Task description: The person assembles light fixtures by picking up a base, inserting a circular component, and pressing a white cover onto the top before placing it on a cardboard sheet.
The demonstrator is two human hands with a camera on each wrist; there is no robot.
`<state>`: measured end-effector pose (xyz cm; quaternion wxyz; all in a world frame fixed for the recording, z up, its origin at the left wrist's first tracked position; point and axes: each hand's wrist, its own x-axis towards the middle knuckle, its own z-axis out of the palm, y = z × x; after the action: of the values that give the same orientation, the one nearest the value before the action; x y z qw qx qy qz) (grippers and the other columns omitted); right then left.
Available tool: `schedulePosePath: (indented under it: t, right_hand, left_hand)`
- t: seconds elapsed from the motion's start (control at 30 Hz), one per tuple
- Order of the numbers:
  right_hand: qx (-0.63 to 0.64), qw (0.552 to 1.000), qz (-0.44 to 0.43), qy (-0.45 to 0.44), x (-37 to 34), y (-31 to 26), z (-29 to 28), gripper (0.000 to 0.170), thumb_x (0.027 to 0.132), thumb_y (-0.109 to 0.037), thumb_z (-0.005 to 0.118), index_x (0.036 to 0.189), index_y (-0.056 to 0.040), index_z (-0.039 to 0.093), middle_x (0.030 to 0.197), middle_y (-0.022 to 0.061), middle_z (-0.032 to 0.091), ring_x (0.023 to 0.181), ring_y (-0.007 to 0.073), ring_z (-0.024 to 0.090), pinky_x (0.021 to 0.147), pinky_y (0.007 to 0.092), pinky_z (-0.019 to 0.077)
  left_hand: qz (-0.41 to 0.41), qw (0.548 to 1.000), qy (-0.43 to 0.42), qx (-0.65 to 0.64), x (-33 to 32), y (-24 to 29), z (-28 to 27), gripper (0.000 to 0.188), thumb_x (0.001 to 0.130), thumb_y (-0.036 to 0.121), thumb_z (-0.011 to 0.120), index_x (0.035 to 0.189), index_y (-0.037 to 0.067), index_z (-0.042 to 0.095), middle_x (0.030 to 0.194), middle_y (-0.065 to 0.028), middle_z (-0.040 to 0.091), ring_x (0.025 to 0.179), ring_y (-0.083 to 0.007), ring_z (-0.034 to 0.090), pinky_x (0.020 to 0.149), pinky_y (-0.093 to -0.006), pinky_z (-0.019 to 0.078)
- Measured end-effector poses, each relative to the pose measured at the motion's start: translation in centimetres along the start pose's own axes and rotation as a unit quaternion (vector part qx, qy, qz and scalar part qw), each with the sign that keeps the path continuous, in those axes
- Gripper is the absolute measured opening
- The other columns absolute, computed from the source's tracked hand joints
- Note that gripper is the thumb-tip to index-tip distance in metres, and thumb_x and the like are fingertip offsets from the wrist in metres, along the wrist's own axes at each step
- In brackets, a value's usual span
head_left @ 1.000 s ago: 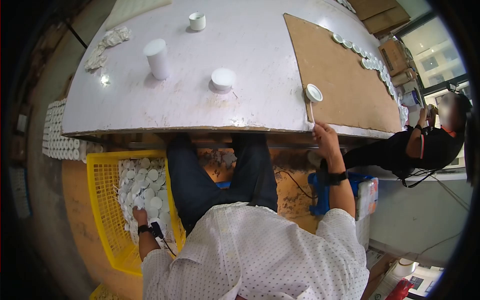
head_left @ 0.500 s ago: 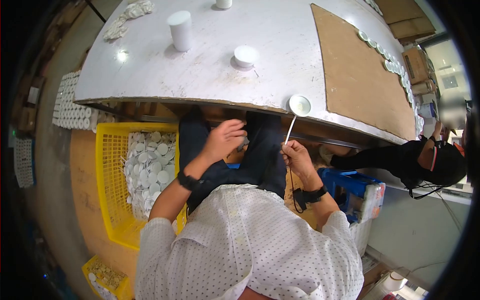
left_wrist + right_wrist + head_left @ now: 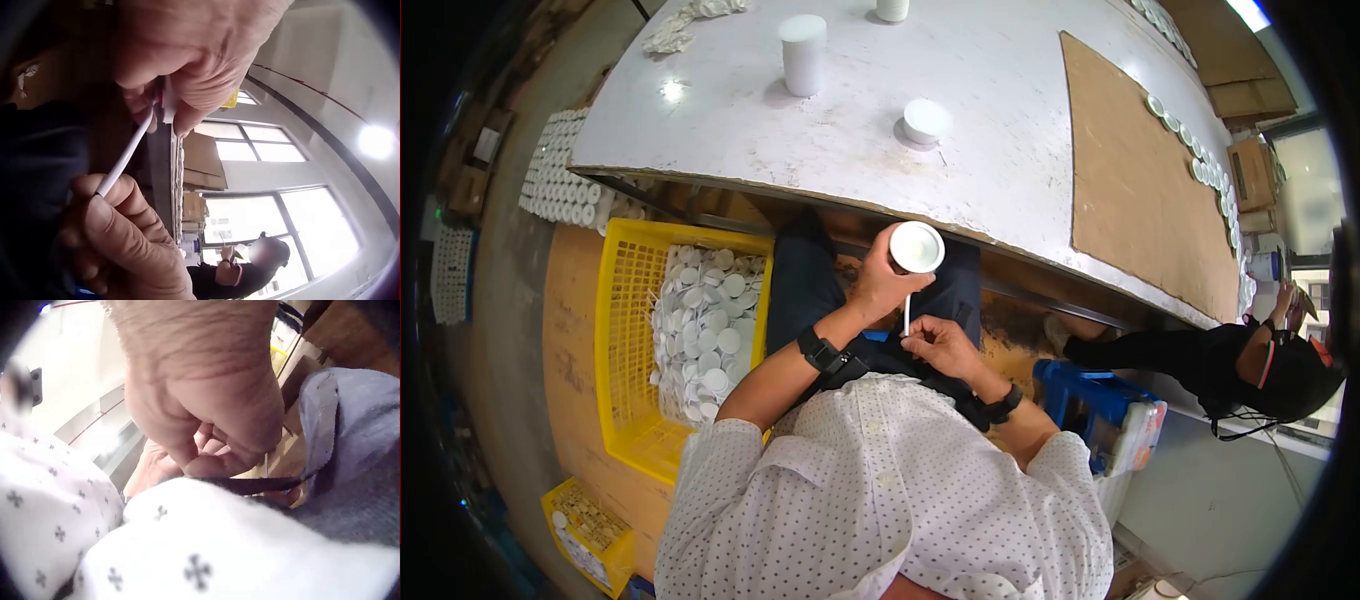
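In the head view my left hand [image 3: 880, 285] grips the side of a small round white dish [image 3: 917, 247], its fingers and thumb around the rim. A thin white stick [image 3: 907, 312] runs from under the dish down toward my body. My right hand [image 3: 948, 350] pinches the lower end of that stick between thumb and forefinger. In the left wrist view the stick [image 3: 128, 150] slants between both hands, while most of the dish hides behind my left fingers. The right wrist view shows the back of my right hand [image 3: 206, 394], which covers the work.
A yellow basket [image 3: 605, 330] of white discs with stems stands at my left. On the white table [image 3: 1000, 120] are a tall white cylinder [image 3: 803, 65], a white lidded pot [image 3: 927, 121] and a brown board [image 3: 1140, 190] with rows of small round dishes. Another person [image 3: 1280, 370] sits at right.
My left hand has come from the yellow basket to my lap and taken hold of the dish. My right hand has drawn the dish and stick off the board toward my body.
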<state>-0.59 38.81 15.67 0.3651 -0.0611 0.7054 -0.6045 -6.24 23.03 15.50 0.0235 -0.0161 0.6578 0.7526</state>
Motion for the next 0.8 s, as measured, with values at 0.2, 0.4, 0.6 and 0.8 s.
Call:
schedulePosePath:
  t: [0.2,0.4,0.6,0.8]
  right_hand:
    - [-0.094,0.966,-0.116,0.212,4.6,-8.3,-5.7,0.015,0.082,-0.018,0.059,0.082,-0.0024,0.055,0.067,0.0003,0.054,0.060,0.0058,0.050,0.052,0.0213,0.0413]
    - [0.010,0.933,-0.089,0.348,14.3,-14.4,-9.4,0.028,0.076,-0.025,0.064,0.082,0.0001,0.054,0.062,0.0033,0.054,0.051,0.0092,0.051,0.044,0.0214,0.0397]
    - [0.072,0.949,-0.049,0.302,17.5,-14.6,-10.0,0.029,0.075,-0.026,0.068,0.076,-0.0037,0.050,0.060,0.0043,0.051,0.044,0.0084,0.044,0.037,0.0206,0.0348]
    - [0.173,0.937,-0.076,0.292,16.5,-12.9,-10.7,0.022,0.080,-0.022,0.063,0.074,-0.0062,0.048,0.060,0.0018,0.050,0.049,0.0070,0.045,0.043,0.0184,0.0358]
  left_hand:
    - [-0.023,0.985,0.076,-0.151,-0.7,2.1,-4.5,0.068,0.064,0.000,0.071,0.121,-0.001,0.034,0.109,-0.0098,0.050,0.101,-0.0159,0.051,0.087,-0.0283,0.0430]
    - [0.020,0.997,0.070,-0.011,-1.7,0.2,-5.1,0.067,0.064,-0.003,0.068,0.122,-0.001,0.034,0.109,-0.0106,0.051,0.098,-0.0179,0.053,0.085,-0.0298,0.0449]
    - [0.010,0.997,0.081,-0.017,-2.7,0.5,-6.6,0.068,0.063,0.001,0.071,0.121,-0.001,0.036,0.110,-0.0097,0.050,0.103,-0.0164,0.050,0.089,-0.0291,0.0414]
    - [0.000,0.997,0.063,-0.054,-2.8,0.5,-6.1,0.068,0.064,0.000,0.070,0.122,-0.001,0.036,0.111,-0.0099,0.050,0.103,-0.0162,0.050,0.088,-0.0289,0.0419]
